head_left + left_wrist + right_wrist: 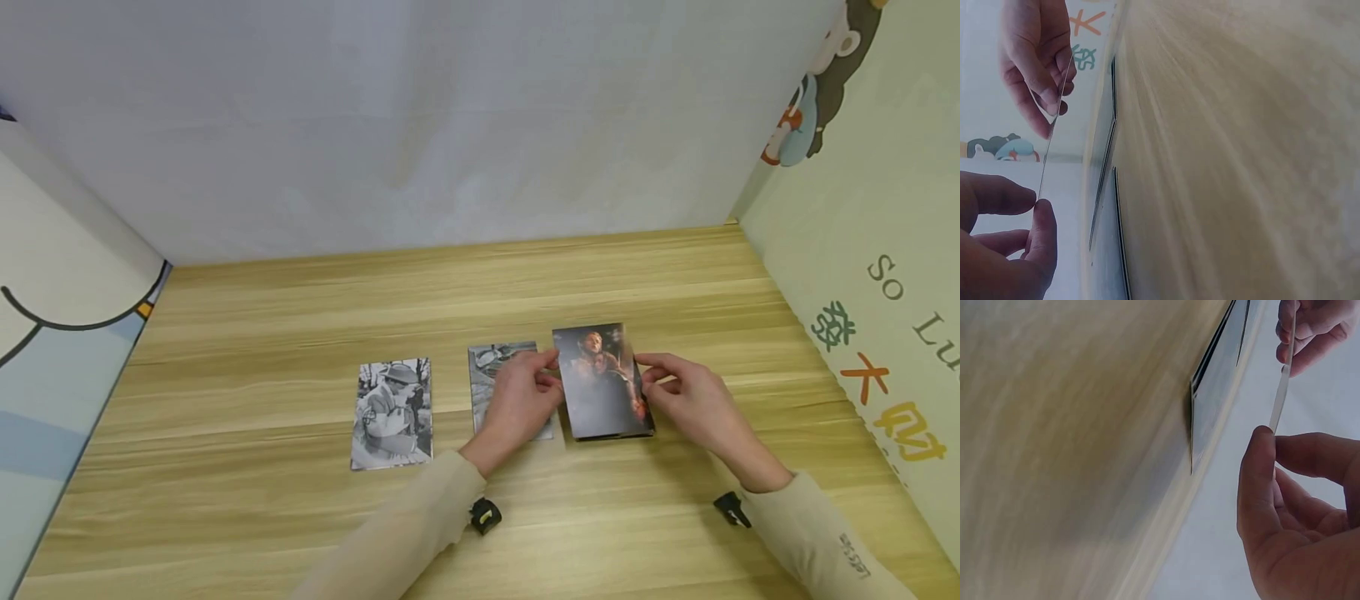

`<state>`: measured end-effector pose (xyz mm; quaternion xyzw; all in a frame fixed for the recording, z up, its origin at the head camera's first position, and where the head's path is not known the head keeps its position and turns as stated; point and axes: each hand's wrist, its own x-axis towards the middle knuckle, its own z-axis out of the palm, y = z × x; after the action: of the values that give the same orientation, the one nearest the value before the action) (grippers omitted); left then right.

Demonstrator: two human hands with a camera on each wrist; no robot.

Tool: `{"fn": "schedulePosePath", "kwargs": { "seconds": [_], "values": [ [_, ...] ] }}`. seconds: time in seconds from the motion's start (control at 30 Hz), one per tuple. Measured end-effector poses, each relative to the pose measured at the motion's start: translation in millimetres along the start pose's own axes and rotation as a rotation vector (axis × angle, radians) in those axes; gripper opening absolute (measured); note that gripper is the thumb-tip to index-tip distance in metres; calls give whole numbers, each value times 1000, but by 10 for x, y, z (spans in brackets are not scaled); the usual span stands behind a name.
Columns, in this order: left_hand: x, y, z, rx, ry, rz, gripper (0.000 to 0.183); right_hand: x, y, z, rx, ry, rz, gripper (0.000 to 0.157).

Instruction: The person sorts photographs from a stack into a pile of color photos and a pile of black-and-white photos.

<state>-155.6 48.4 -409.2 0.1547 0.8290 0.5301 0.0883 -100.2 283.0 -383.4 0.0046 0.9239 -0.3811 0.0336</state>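
Both hands hold one thin photo card (596, 392), a dark picture with a lit, orange-toned figure, raised above the table. My left hand (521, 396) pinches its left edge between thumb and finger. At the opposite edge, my right hand (690, 404) pinches it the same way. Edge-on, the card (1047, 156) shows as a thin line between the two hands in the left wrist view. Partly covered by my left hand and wrist, a black-and-white photo card (486, 379) lies on the table. Farther left lies another black-and-white photo card (392, 417), showing a seated person in a hat.
The wood-grain table (300, 317) meets a pale cloth backdrop (375, 150) at its far edge. On the right stands a printed panel (840, 250) with lettering and a cartoon; another printed panel (67, 275) borders the left side. Low card piles (1213, 394) show below the held card.
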Motion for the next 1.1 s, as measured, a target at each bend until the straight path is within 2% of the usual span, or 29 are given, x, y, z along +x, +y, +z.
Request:
{"fn": "schedulePosePath", "kwargs": {
  "seconds": [0.63, 1.1],
  "values": [
    [9, -22, 71, 93, -32, -5, 50, 40, 75, -22, -14, -15, 22, 38],
    [-10, -58, 87, 76, -79, -75, 51, 106, 153, 26, -46, -56, 31, 40]
  ]
}}
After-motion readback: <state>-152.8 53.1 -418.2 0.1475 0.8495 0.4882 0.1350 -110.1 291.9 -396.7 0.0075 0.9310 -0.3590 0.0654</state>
